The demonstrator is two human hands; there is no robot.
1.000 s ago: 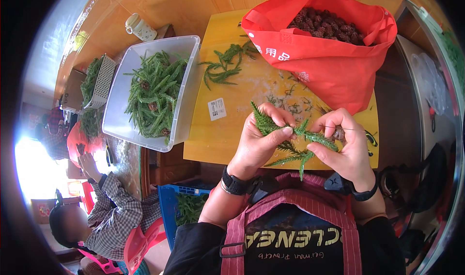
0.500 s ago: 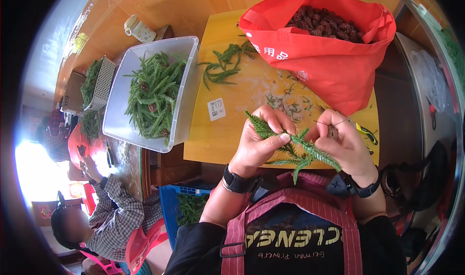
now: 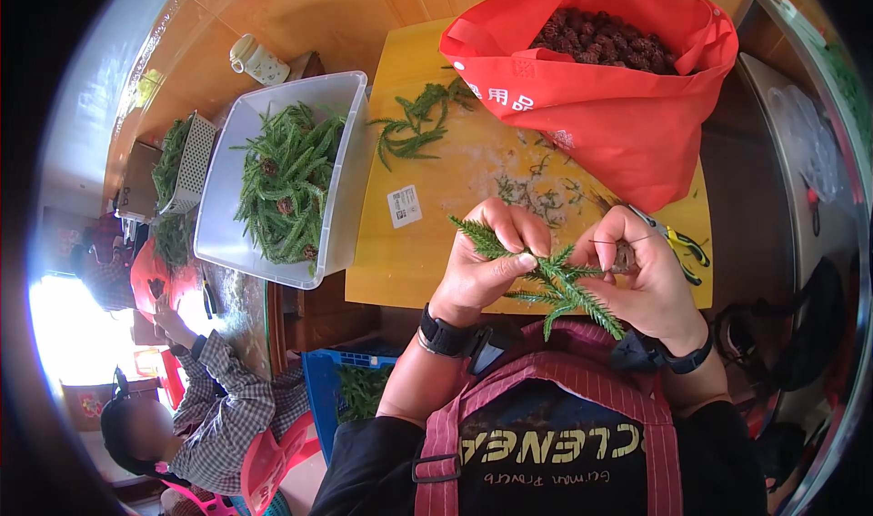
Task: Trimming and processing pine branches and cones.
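A green sprig (image 3: 564, 287) sits right between the person's fingers, spreading toward the near edge of the yellow board (image 3: 386, 284). The left hand (image 3: 491, 257) has it pinched between thumb and forefinger, one frond poking out beyond the grip. The right hand (image 3: 650, 284) is curled closed around a brown pinecone (image 3: 624, 257), a thin wire (image 3: 605, 241) crossing by its fingertips; I can't tell whether its thumb touches the sprig. Just beyond the right fingers lie yellow-and-black pliers (image 3: 684, 241). Loose green clippings (image 3: 536, 198) are scattered just past the left fingertips. Farther out, past both hands, a red bag (image 3: 618, 130) holds a heap of pinecones (image 3: 596, 41). Well to the left of the fingers stands a clear bin (image 3: 338, 230) filled with greenery (image 3: 282, 175).
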